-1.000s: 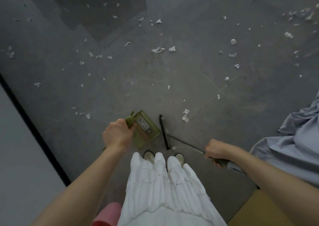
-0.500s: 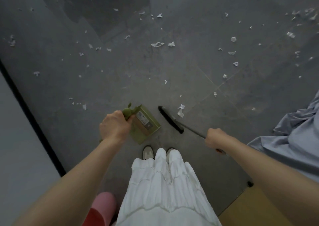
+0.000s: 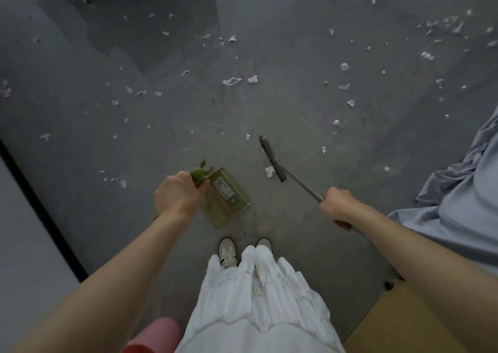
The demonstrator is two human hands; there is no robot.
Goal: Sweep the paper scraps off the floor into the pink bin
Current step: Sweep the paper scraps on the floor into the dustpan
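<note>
My left hand (image 3: 176, 197) grips the green handle of an olive dustpan (image 3: 225, 198) that rests on the grey floor in front of my shoes. My right hand (image 3: 336, 205) grips the thin grey handle of a broom, and the dark broom head (image 3: 271, 158) lies on the floor to the right of the dustpan. One paper scrap (image 3: 269, 171) sits against the left side of the brush. White paper scraps (image 3: 231, 81) are scattered over the floor ahead. The pink bin (image 3: 156, 333) shows at the bottom edge, behind my left arm.
A grey-blue cloth (image 3: 458, 196) is heaped at the right. A white wall panel with a black strip (image 3: 40, 204) runs along the left. A tan wooden surface (image 3: 409, 323) sits at the bottom right. My white skirt and pale shoes (image 3: 229, 251) are below the dustpan.
The broom head has moved forward and to the right, away from the dustpan and past the scrap beside it. The dustpan has stayed in my left hand, in front of my feet.
</note>
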